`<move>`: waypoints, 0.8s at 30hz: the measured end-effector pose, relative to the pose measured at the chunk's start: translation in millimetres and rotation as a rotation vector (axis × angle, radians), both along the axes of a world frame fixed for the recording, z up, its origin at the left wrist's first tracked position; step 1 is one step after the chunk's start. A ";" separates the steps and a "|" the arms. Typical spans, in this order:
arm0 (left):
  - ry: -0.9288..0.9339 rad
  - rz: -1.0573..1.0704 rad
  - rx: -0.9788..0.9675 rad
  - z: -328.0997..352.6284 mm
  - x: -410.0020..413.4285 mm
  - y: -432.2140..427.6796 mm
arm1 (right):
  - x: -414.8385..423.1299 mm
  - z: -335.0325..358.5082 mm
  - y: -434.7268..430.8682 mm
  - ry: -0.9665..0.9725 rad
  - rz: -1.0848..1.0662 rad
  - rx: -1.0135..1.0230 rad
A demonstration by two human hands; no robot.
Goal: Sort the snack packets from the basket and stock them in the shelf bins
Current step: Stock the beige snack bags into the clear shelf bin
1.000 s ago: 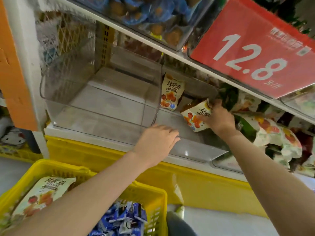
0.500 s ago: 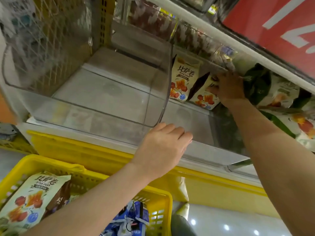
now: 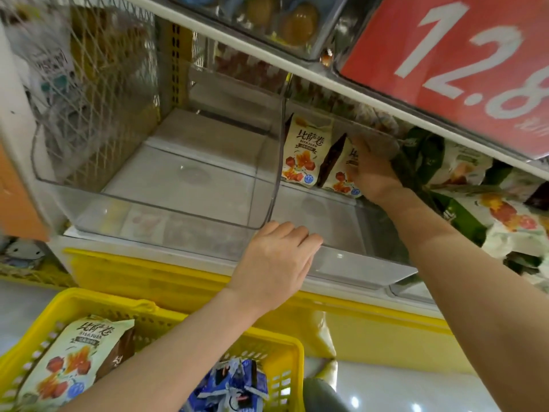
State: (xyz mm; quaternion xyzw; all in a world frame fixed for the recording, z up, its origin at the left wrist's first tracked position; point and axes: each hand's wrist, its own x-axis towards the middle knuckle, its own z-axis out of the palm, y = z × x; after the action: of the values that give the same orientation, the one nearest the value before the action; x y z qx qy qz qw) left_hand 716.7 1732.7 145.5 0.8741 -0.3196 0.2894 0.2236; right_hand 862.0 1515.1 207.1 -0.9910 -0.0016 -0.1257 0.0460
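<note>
Shelf bins (image 3: 190, 200) stand nearly empty — right hand (image 3: 371, 171) pinches a packet (image 3: 341, 173); set it upright beside its twin (image 3: 303, 153) — left hand (image 3: 276, 260) flat, holding nothing.

We see soft, even light, ceiling lamps glinting on the floor (image 3: 386, 402), edges bowed, slightly blurred.

Basket (image 3: 292, 356): bright yellow, slotted lattice sides.
Snack packets (image 3: 307, 153): cream fronts, dark lettering, orange-red pictures, small blue roundel, brown side panels.
Small packets (image 3: 234, 388) in basket: blue and white.
Bins (image 3: 166, 200): clear, colourless.
Price sign (image 3: 463, 63): red, white numerals.
Shelf edge (image 3: 178, 281): yellow.
Neighbouring bags (image 3: 463, 215): green and white, orange-red pictures.
</note>
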 end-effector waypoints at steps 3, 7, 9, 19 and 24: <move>0.063 -0.010 0.046 4.5 -3.2 2.9 | -25.2 2.1 6.8 0.052 0.021 0.062; 0.133 -0.043 0.177 17.9 -9.8 9.5 | -77.5 6.4 19.2 0.047 0.007 0.157; 0.142 -0.042 0.256 19.8 -9.7 11.4 | -109.5 2.8 25.9 0.028 0.010 0.208; 0.196 -0.085 0.101 23.0 -69.0 63.8 | -255.7 -34.3 66.9 0.101 0.060 0.029; 0.245 0.052 0.077 -22.8 -127.2 139.3 | -301.7 -54.8 126.7 0.092 0.279 0.069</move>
State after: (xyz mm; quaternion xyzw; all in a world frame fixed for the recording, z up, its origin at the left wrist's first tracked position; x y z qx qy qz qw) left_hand 589.5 1872.0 122.7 0.9188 -0.2779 0.1739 0.2197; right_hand 560.2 1641.8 152.3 -0.9837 -0.1328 -0.0725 0.0969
